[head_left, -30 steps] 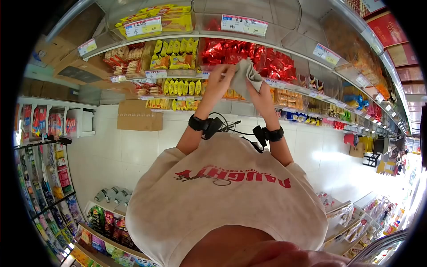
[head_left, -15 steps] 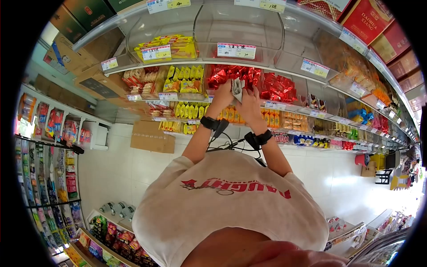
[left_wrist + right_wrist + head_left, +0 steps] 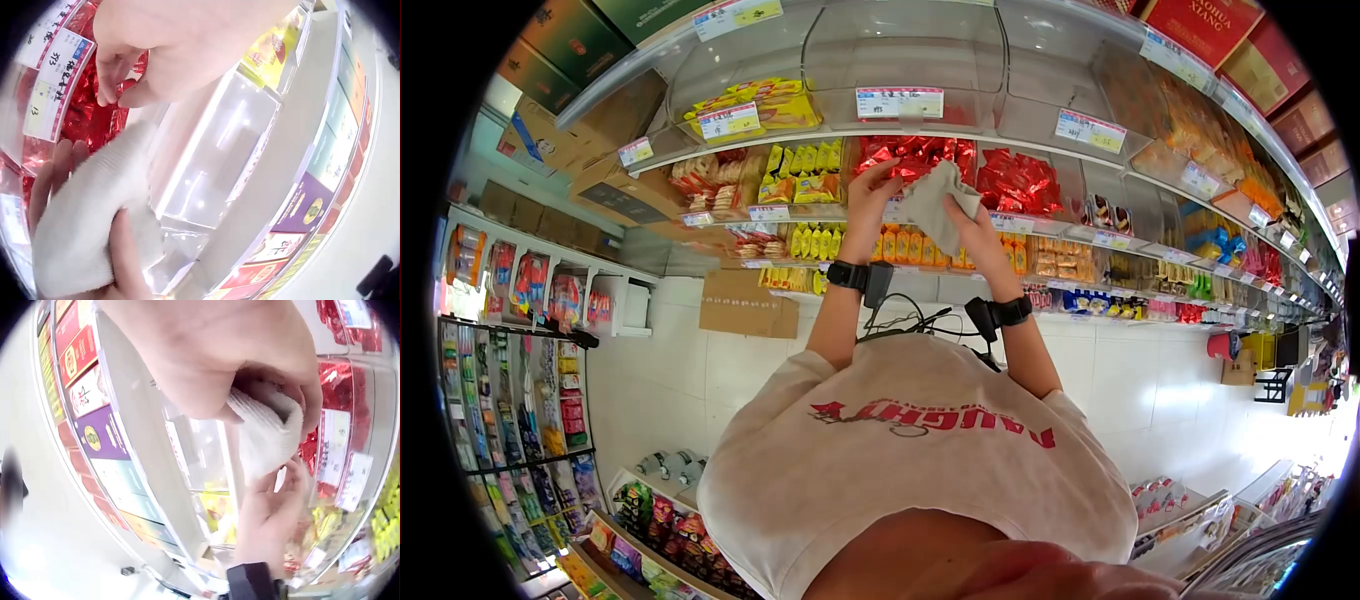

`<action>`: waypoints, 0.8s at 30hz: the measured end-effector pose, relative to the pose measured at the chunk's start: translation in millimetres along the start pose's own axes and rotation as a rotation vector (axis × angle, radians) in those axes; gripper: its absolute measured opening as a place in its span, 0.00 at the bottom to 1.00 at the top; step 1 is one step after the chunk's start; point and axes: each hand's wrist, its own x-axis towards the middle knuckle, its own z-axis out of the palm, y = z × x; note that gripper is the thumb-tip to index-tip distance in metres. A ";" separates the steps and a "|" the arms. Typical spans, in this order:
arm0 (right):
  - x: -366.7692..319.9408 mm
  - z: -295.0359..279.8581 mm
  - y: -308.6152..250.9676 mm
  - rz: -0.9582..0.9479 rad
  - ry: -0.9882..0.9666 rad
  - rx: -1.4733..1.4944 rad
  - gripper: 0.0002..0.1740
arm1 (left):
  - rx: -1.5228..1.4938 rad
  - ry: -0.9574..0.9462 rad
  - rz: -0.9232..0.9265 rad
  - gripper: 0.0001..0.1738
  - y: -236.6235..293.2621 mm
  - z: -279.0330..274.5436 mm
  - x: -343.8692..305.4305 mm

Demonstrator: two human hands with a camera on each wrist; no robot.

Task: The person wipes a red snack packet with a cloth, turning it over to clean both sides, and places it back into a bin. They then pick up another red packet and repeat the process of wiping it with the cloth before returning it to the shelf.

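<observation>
A folded light grey cloth (image 3: 940, 205) is gripped in my right hand (image 3: 982, 240), in front of a shelf bin of red foil-wrapped snacks (image 3: 1018, 182). In the left wrist view the right thumb presses one face of the cloth (image 3: 94, 219) while the fingers lie behind it. My left hand (image 3: 868, 210) is just left of the cloth, fingers loosely bent and nothing visible in them. The left wrist view has this hand (image 3: 181, 50) above the cloth, overlapping the red packets (image 3: 87, 112). Part of the cloth (image 3: 265, 434) is hidden inside the right palm in the right wrist view.
Clear plastic bins (image 3: 905, 60) with price tags (image 3: 900, 103) line the shelf above. Yellow snack packs (image 3: 805, 175) fill the bins to the left. A cardboard box (image 3: 750, 303) stands on the floor below. Cables (image 3: 915, 322) hang between the wrist cameras.
The hands, together on the bunched cloth half a second ago, are now apart. The left hand has moved left off it; the cloth hangs more spread from the right hand.
</observation>
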 end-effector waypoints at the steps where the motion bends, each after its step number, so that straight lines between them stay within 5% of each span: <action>1: 3.8 -3.3 6.8 -0.020 -0.013 -0.107 0.24 | 0.078 0.011 0.018 0.19 -3.8 2.3 -0.7; 9: -12.1 -20.9 15.1 0.026 0.181 -0.066 0.23 | 0.304 0.166 0.091 0.15 6.8 11.4 -9.4; 16: -24.2 -28.5 -4.2 -0.074 0.278 0.022 0.16 | 0.066 0.040 0.043 0.25 28.9 18.5 -22.8; 20: -18.3 -21.8 12.3 -0.032 0.258 -0.048 0.22 | 0.015 0.001 0.028 0.24 42.9 28.3 -31.0; 24: -17.9 -10.3 12.6 0.104 0.265 0.301 0.29 | 0.103 -0.010 0.049 0.23 42.5 30.0 -34.8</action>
